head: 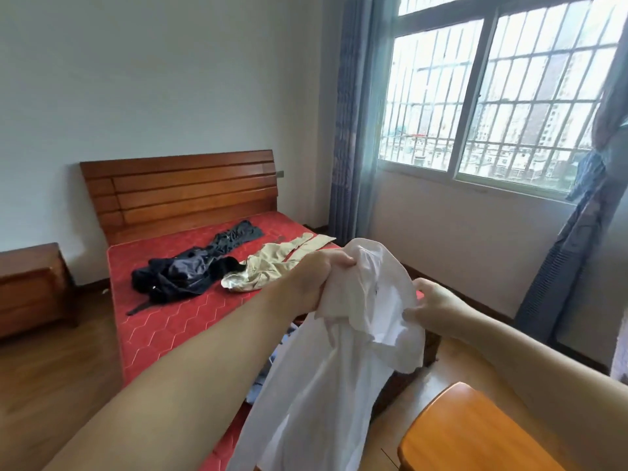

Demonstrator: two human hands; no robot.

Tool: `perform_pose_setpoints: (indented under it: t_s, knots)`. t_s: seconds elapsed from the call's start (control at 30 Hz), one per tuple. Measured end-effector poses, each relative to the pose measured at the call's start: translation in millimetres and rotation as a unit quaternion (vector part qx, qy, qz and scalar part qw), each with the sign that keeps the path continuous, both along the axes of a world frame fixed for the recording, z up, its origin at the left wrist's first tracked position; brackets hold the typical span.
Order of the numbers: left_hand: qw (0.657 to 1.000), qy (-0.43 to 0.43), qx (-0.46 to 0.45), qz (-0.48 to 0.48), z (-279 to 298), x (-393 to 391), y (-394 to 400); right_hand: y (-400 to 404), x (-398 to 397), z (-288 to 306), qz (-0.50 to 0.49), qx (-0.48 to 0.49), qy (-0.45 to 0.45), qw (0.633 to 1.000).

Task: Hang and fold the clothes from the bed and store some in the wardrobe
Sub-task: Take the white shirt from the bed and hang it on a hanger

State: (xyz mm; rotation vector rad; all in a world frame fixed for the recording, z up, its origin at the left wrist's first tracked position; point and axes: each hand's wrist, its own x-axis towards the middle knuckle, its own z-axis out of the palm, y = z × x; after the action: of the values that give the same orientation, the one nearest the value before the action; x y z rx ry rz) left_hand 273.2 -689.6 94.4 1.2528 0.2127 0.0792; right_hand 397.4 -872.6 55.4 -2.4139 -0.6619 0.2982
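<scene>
The left hand (317, 275) is clenched round a bunched part of a white shirt (336, 362), fingers curled over the cloth, holding it up in the air above the foot end of the bed (163, 334). The right hand (433, 305) pinches a fold of the same shirt at its right side, thumb and fingertips closed on the fabric. The rest of the shirt hangs loose below both hands, crumpled, with no collar or sleeve plainly sorted out.

To my eye the step in hand is finding the shirt's shape before hanging or folding it. Doing that well probably means working the hands along the cloth to the two shoulder seams or the collar, then letting the body of the shirt drop and giving it a shake so the creases fall out. A fistful grip like the left one will likely keep it twisted; a lighter pinch at each shoulder should serve better. No hanger shows in view.

Further out on the red mattress, a beige garment (272, 266) lies spread toward the right edge of the bed, and a dark garment (193, 270) lies crumpled nearer the middle, reaching up toward the wooden headboard (180, 188). The two are just beside each other. A wooden counter (475, 433) corner shows at lower right, and a barred window (492, 96) stands beyond the bed.
</scene>
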Motion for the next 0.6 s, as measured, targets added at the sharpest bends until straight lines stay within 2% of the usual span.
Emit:
perform_pose_setpoints:
  t_s: [0.07, 0.13, 0.2, 0.23, 0.27, 0.3, 0.37, 0.4, 0.43, 0.47, 0.5, 0.53, 0.6]
  knots:
    - [0.996, 0.029, 0.063, 0.06, 6, 2, -5, 7, -3, 2, 0.006, 0.078, 0.076, 0.994]
    - [0.98, 0.034, 0.176, 0.09, 7, 3, -4, 8, -2, 10, -0.006, 0.136, 0.136, 0.981]
    - [0.946, 0.049, 0.302, 0.108, 6, 0, 0, 6, 1, 19, -0.017, 0.187, 0.158, 0.97]
    - [0.917, 0.061, 0.377, 0.116, 4, -2, 3, 4, 3, 23, -0.017, 0.203, 0.147, 0.968]
    - [0.874, 0.078, 0.466, 0.113, 2, -4, 8, 2, 5, 27, -0.014, 0.211, 0.123, 0.97]
    - [0.811, 0.111, 0.566, 0.097, -2, -7, 13, 1, 6, 30, -0.009, 0.214, 0.091, 0.973]
    - [0.649, 0.213, 0.728, 0.054, -8, -14, 19, 2, 4, 34, 0.018, 0.209, 0.028, 0.977]
    - [0.581, 0.259, 0.771, 0.038, -11, -17, 19, 4, 1, 36, 0.042, 0.197, -0.003, 0.979]
    - [0.541, 0.292, 0.788, 0.032, -15, -21, 18, 6, -3, 38, 0.068, 0.177, -0.035, 0.981]
    - [0.532, 0.31, 0.787, 0.036, -18, -23, 17, 7, -5, 38, 0.087, 0.157, -0.068, 0.981]
    - [0.556, 0.319, 0.767, 0.045, -20, -25, 17, 7, -6, 38, 0.096, 0.141, -0.099, 0.98]
    - [0.624, 0.31, 0.715, 0.06, -20, -26, 20, 4, -5, 38, 0.101, 0.127, -0.122, 0.979]
    - [0.799, 0.259, 0.536, 0.089, -12, -31, 22, -5, 2, 38, 0.105, 0.073, -0.171, 0.977]
